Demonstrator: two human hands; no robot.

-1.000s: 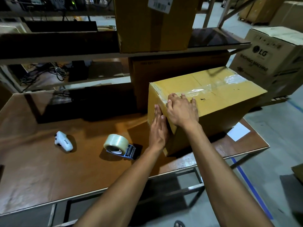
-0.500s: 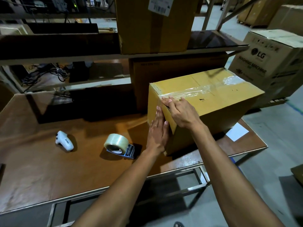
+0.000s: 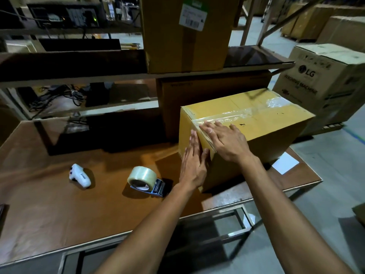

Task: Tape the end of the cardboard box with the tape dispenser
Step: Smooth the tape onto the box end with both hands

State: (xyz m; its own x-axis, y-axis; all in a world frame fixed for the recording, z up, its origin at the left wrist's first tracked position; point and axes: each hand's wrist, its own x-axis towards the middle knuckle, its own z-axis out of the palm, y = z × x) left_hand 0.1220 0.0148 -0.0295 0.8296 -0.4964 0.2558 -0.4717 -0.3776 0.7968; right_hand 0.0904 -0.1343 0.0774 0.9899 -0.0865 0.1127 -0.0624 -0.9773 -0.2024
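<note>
Tabletop unchanged — right hand has flattened on the box, left hand still pressing, both open.

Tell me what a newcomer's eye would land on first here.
The yellow cardboard box at the table's right end stands out, clear tape running along its top, with the left hand flat on its near end and the right hand pressing over the top edge. Left of it on the brown table lie the tape dispenser and a small white device.
</note>
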